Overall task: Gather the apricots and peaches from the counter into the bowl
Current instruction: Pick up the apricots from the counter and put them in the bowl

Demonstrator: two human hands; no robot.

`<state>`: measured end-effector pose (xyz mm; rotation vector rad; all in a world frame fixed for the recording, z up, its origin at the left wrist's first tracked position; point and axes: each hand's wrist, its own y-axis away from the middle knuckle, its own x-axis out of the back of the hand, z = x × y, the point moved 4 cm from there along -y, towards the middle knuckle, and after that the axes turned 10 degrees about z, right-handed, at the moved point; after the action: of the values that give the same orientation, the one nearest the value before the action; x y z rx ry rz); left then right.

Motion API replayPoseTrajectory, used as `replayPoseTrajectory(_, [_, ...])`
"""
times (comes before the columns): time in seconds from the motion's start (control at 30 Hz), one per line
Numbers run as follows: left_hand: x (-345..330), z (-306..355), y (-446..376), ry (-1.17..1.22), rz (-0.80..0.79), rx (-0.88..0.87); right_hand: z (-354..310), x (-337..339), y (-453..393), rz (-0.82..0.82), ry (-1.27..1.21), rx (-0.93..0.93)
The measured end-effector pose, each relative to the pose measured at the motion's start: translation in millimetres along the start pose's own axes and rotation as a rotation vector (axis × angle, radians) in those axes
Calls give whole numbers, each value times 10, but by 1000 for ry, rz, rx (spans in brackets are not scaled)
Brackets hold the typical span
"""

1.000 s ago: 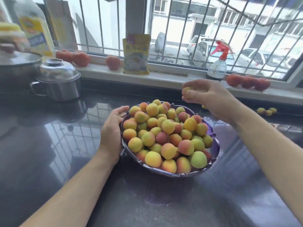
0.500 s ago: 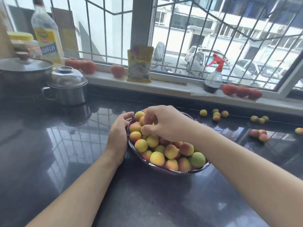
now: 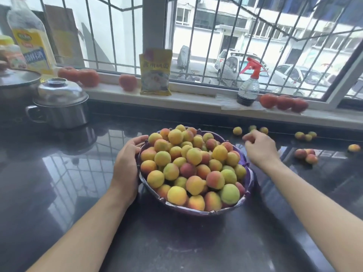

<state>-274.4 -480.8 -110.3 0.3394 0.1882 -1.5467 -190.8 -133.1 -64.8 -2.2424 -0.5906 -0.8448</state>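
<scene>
Right hand point(image 3: 259, 149) out past the far right rim of the bowl point(image 3: 196, 212), fingers loosely curled and reaching toward the back edge of the counter point(image 3: 78, 193); blurred at the fingertips, so cannot tell for certain whether a fruit sits between them, though nothing plainly held. Just beyond it, small yellow-green apricots: one point(image 3: 237, 131) to its left, one point(image 3: 264, 130) just behind the knuckles. Left hand point(image 3: 125, 165) laid flat against the bowl's left wall, fingers straight and wrapped along the rim, steadying rather than gripping.

Bowl purple, scalloped at the rim, heaped well above its edge with apricots and peaches. Further right on the counter, well apart from the bowl: a trio of small apricots point(image 3: 306, 136) near the sill, a cluster of redder peaches point(image 3: 306, 156) closer in, one lone fruit point(image 3: 354, 148) at the far right edge.

Handling, by judgement: light, round, prone to rolling on the glossy dark stone; ripe skin likely soft and easily bruised. Best taken from above with fingertips spread round the widest part, two or three of the small ones at once, gently cupped, never squeezed. Best set down into hollows of the heap rather than dropped, since the pile is full and a knock could send fruit tumbling over the rim.
</scene>
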Motion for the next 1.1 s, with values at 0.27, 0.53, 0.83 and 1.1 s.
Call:
replayPoseTrajectory(0.27, [5, -71, -85, 43, 1, -7, 262, -829, -490, -92, 291, 293])
replayPoseTrajectory(0.53, [0, -58, -65, 48, -10, -5, 300, -951, -753, -98, 268, 128])
replayPoseTrajectory(0.83, [-5, -56, -62, 60, -9, 6, 274, -845, -686, 52, 214, 188])
replayPoseTrajectory(1.1, [-9, -22, -23, 35, -27, -15, 264, -694, -611, -13, -65, 115])
